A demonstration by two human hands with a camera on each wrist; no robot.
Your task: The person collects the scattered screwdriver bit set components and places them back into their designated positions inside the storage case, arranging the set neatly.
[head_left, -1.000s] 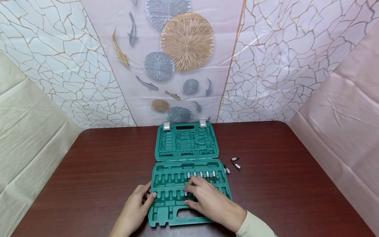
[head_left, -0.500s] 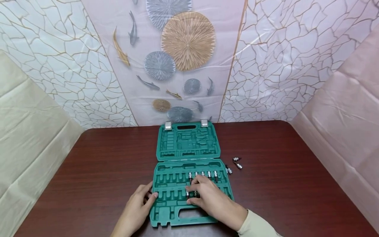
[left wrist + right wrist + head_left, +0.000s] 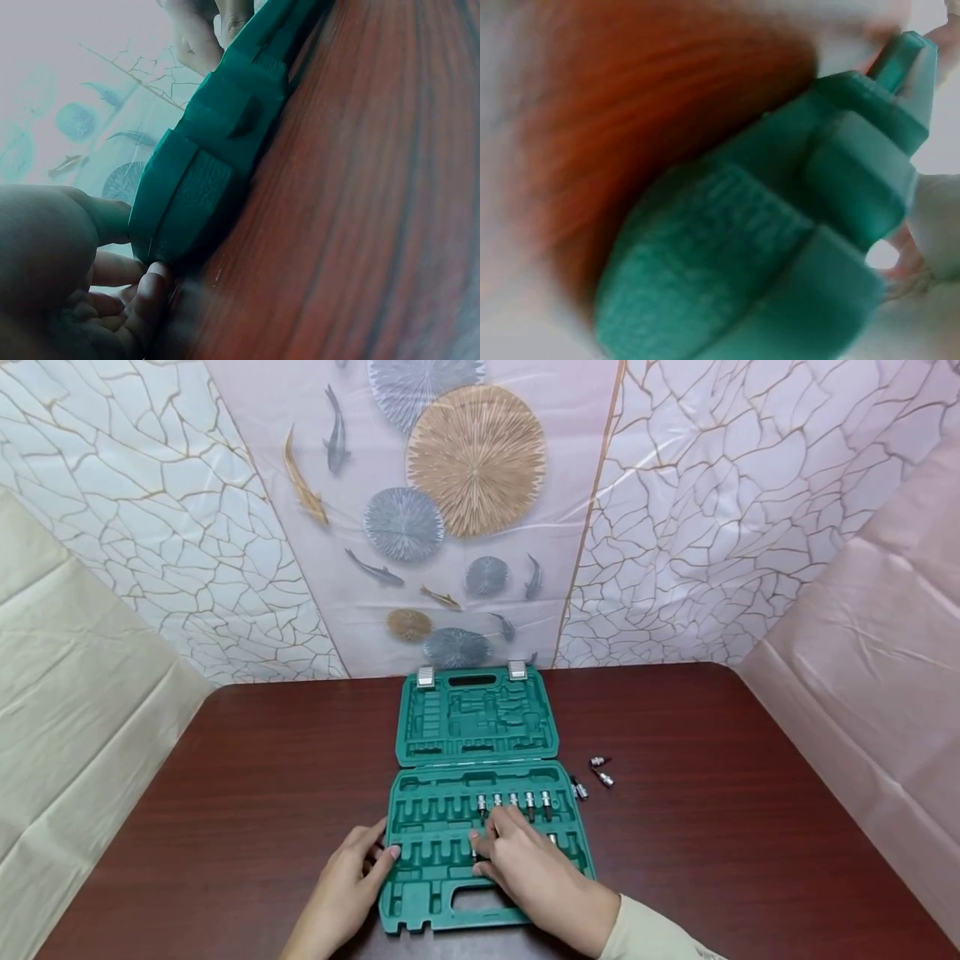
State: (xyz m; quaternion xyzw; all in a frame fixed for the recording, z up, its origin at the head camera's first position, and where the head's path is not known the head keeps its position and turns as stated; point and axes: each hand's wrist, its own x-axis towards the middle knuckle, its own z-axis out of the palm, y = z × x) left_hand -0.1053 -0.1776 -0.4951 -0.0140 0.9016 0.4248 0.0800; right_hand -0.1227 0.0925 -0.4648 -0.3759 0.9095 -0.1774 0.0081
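Observation:
A green tool case (image 3: 480, 919) lies unfolded on the table, its moulded tray toward me. My left hand (image 3: 345, 877) grips the tray's left side; in the left wrist view its thumb lies over the case edge (image 3: 187, 195) and a fingertip is at the lower corner. Over the front row of slots, my right hand (image 3: 536, 872) pinches a small bit socket (image 3: 475, 855) between thumb and fingers, most of it hidden by them. Behind it, several silver bit sockets (image 3: 530, 802) with dark tips stand in the back row. Another bit socket (image 3: 552, 839) shows just right of the right hand.
Several loose bit sockets (image 3: 602, 779) lie on the dark red table (image 3: 690, 810) right of the case. The lid (image 3: 475, 758), with two metal latches (image 3: 517, 671), leans back near the patterned wall cloth (image 3: 637, 568).
The right thumb and fingers have closed in around the bit socket, covering more of it. A bit socket right of the hand has come into view. My left hand stays on the case.

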